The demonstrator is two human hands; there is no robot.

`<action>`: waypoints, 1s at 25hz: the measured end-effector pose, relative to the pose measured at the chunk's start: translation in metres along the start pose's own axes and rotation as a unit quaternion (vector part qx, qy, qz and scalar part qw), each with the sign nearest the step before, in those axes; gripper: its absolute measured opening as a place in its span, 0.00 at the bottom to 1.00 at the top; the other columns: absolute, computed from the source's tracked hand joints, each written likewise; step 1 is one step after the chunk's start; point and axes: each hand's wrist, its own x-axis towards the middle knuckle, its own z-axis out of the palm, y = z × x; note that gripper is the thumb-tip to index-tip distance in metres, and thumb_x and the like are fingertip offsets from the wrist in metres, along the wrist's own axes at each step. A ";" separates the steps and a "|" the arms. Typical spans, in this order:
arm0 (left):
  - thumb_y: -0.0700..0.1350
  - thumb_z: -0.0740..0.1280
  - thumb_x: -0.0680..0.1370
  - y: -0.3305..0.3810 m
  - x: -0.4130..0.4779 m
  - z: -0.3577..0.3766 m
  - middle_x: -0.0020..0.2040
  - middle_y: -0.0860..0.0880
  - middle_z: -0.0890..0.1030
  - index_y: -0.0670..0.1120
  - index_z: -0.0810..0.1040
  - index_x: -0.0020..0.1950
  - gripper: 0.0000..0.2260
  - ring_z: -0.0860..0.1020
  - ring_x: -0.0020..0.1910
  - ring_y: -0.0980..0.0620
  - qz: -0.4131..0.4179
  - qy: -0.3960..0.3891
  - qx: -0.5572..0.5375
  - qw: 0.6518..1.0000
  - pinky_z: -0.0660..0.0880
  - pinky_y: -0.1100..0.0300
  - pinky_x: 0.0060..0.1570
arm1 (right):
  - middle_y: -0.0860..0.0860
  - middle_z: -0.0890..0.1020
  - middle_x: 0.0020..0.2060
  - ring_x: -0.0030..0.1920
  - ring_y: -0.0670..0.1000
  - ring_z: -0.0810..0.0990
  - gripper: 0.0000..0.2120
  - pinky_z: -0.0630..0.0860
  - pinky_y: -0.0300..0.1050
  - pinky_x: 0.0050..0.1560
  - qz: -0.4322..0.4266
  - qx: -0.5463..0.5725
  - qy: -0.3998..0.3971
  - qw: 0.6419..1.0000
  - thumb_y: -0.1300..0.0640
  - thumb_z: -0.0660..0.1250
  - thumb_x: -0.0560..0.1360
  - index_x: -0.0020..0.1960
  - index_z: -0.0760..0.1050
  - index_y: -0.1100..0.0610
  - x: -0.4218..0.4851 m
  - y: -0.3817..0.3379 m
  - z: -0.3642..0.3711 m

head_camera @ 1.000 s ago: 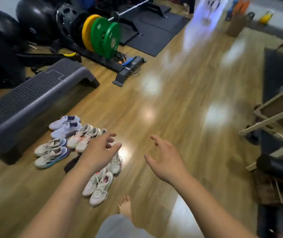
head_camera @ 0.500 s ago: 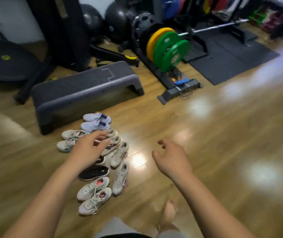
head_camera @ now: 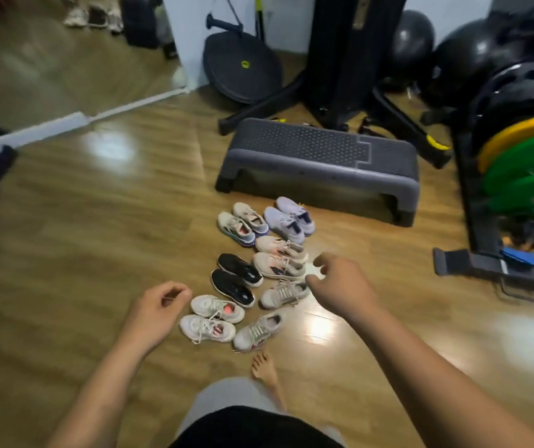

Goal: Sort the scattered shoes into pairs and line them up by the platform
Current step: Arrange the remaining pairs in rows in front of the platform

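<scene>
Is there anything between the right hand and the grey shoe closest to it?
Nothing visible does. The right hand hovers empty right beside the grey shoe. The beige pair lies next to that shoe, on the side toward the platform, not in the hand's way.

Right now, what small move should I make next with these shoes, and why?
Probably slide the nearest grey shoe up beside its mate: those two lie apart, while the other pairs sit side by side. Your right hand hovers closest, empty.

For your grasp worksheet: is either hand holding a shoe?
No, the left hand and right hand are both empty; the shoes lie ungripped.
</scene>
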 end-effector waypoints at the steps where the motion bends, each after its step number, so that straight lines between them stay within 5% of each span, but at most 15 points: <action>1: 0.44 0.70 0.76 -0.003 0.005 0.009 0.38 0.57 0.83 0.55 0.81 0.39 0.08 0.79 0.39 0.57 -0.019 -0.003 -0.007 1.000 0.73 0.59 0.44 | 0.49 0.82 0.55 0.55 0.53 0.79 0.16 0.78 0.48 0.52 -0.005 -0.004 -0.012 1.000 0.48 0.64 0.72 0.59 0.76 0.47 0.009 0.000 0.004; 9: 0.46 0.70 0.75 0.000 0.068 0.101 0.38 0.55 0.82 0.53 0.80 0.38 0.06 0.80 0.41 0.56 -0.126 -0.057 -0.031 0.990 0.73 0.62 0.41 | 0.47 0.81 0.55 0.56 0.52 0.79 0.17 0.78 0.48 0.52 -0.053 -0.086 -0.098 0.990 0.46 0.61 0.72 0.59 0.76 0.47 0.090 0.024 0.014; 13: 0.46 0.71 0.74 -0.017 0.076 0.153 0.38 0.54 0.83 0.50 0.80 0.38 0.06 0.81 0.41 0.52 -0.266 -0.067 -0.050 0.960 0.74 0.61 0.41 | 0.49 0.82 0.56 0.56 0.54 0.79 0.16 0.76 0.45 0.52 -0.070 -0.125 -0.201 0.969 0.47 0.61 0.72 0.58 0.77 0.49 0.172 0.044 0.046; 20: 0.51 0.70 0.74 -0.058 0.085 0.274 0.40 0.53 0.84 0.52 0.81 0.39 0.05 0.82 0.42 0.53 -0.427 0.026 -0.057 0.902 0.77 0.60 0.47 | 0.52 0.83 0.52 0.50 0.53 0.79 0.13 0.74 0.41 0.47 -0.148 -0.268 -0.393 0.867 0.50 0.59 0.76 0.51 0.80 0.53 0.329 0.121 0.192; 22: 0.50 0.70 0.74 -0.095 0.102 0.337 0.37 0.55 0.83 0.57 0.79 0.34 0.08 0.81 0.40 0.55 -0.450 0.009 -0.045 0.892 0.71 0.73 0.40 | 0.52 0.82 0.51 0.51 0.53 0.79 0.13 0.75 0.43 0.47 -0.147 -0.290 -0.390 0.862 0.50 0.59 0.75 0.50 0.80 0.54 0.370 0.151 0.251; 25: 0.47 0.70 0.74 -0.164 0.142 0.441 0.42 0.55 0.82 0.59 0.78 0.38 0.08 0.79 0.40 0.60 -0.473 -0.043 -0.090 0.875 0.68 0.76 0.36 | 0.50 0.80 0.53 0.54 0.52 0.78 0.15 0.74 0.42 0.45 -0.162 -0.315 -0.382 0.854 0.49 0.60 0.73 0.55 0.79 0.51 0.417 0.207 0.339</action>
